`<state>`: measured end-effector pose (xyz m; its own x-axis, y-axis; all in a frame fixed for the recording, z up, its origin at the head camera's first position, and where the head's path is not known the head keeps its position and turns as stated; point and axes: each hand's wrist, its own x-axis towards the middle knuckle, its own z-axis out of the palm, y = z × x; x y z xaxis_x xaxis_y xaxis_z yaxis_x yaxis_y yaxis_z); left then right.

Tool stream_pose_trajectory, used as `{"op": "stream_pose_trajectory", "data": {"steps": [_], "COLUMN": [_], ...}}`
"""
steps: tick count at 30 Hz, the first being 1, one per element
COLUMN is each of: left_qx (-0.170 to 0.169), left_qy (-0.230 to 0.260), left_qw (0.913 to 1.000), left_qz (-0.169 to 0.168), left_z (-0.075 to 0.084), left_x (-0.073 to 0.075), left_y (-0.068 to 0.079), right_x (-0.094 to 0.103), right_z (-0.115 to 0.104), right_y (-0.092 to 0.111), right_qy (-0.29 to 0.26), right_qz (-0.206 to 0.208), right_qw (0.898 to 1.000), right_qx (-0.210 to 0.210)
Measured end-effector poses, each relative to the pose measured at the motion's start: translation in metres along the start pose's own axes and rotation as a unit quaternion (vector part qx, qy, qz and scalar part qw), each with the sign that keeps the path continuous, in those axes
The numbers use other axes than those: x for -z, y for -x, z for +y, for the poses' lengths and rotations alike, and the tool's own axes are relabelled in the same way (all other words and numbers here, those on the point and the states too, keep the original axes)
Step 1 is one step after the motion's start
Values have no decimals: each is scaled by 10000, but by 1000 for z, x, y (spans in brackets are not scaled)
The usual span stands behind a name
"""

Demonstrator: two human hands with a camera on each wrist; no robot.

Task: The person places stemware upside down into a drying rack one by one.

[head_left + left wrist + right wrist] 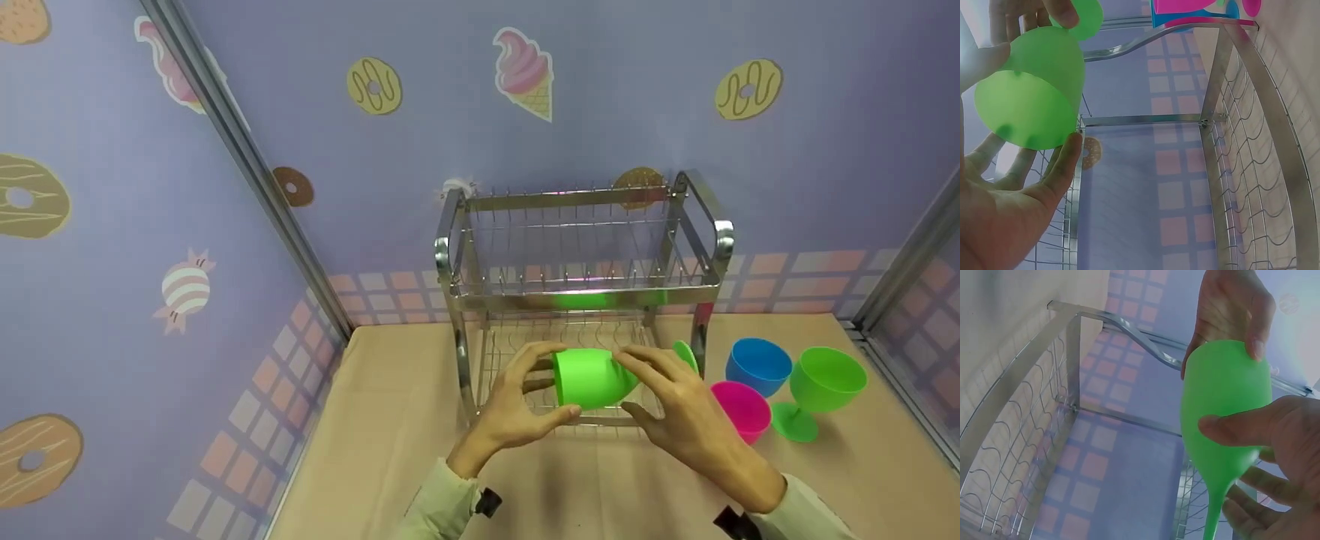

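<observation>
A green plastic goblet lies on its side in mid-air before the metal rack, its mouth toward the left and its round foot partly behind the right hand. My left hand holds the bowl near the rim, thumb on the near side and fingers on the far side. Around the narrow end of the bowl is my right hand; in the right wrist view its thumb lies across the bowl and its fingers are by the stem. The left wrist view looks into the goblet's mouth.
A two-tier metal dish rack stands at the back against the patterned wall. On the cloth-covered table, to the right, are a blue goblet, a pink goblet and another green goblet, which stands upright.
</observation>
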<state>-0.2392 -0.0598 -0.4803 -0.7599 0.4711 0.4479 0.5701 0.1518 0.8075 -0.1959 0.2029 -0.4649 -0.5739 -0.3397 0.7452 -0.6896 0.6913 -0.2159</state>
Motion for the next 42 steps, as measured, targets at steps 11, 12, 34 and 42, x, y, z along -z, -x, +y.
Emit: {"op": "stream_pose_trajectory", "data": {"steps": [11,12,34,42], "left_qx": [249,269,365,392], "left_qy": [280,319,434,548], "left_qw": [9987,9985,9978,9973], "left_qz": [355,359,330,299], "left_z": [-4,-4,1,3], "left_x": [4,4,-12,-14], "left_y": [2,2,2,0], "right_x": [-15,-18,-40,-44], "right_z": [3,2,-11,-11], "right_y": [32,35,20,19], "right_qy": [-1480,-1720,-5914,-6187], "right_qz": [926,921,784,946], "right_qw": [9822,9760,7124,6937], "right_qx": [-700,-970,-3695,-3564]}}
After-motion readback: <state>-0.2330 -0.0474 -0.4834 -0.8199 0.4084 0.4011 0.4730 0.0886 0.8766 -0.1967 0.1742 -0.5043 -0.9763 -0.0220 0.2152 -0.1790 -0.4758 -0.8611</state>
